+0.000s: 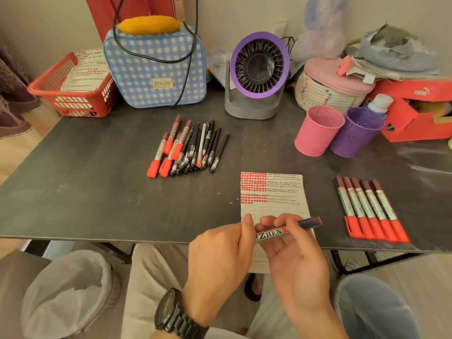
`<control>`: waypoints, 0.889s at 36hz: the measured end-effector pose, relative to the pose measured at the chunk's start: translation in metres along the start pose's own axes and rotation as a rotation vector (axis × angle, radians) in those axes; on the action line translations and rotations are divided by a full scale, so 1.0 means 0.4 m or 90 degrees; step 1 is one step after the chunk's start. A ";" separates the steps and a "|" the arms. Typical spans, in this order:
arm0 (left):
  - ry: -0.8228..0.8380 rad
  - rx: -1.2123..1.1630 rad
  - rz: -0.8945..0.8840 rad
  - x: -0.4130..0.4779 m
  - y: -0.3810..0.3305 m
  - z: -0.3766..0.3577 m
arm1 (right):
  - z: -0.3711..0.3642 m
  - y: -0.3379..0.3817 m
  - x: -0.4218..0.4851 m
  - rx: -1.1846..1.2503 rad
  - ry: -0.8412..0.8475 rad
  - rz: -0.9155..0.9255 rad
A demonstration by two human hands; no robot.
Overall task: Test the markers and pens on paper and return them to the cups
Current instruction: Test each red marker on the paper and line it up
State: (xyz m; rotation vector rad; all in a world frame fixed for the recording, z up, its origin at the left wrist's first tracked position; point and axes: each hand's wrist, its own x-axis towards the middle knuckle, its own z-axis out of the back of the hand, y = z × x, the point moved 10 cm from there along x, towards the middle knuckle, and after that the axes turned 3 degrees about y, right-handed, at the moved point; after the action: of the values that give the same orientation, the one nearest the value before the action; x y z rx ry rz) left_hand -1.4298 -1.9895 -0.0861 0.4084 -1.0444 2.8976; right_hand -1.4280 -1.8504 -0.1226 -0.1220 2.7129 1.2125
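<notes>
Head view showed both hands gripping one red Zhen marker [286, 231] above the near edge of the lined paper [274, 206], the left hand [220, 260] pinching its cap end and the right hand [293, 255] closed around the barrel. Five tested-looking red markers [369, 209] lay in a row to the right on the dark worktop [97, 192]. A mixed pile of markers and pens [190, 148] lay farther back, well apart from the pink cup [318, 130] and purple cup [357, 133], which touched each other.

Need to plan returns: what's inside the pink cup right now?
The pink cup shows only its bare perforated inner wall near the rim; no pens or markers stick out. Its bottom is hidden by the near wall, so something short could lie there.
</notes>
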 end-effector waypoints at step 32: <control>0.129 -0.149 0.015 0.137 0.069 -0.068 | 0.167 0.140 0.097 0.083 -0.136 -0.032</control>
State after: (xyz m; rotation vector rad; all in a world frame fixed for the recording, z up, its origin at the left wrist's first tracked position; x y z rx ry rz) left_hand -1.4923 -1.9966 -0.1095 0.0898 -1.3358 2.7183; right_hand -1.4663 -1.7637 -0.1326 -0.0403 2.5774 0.9711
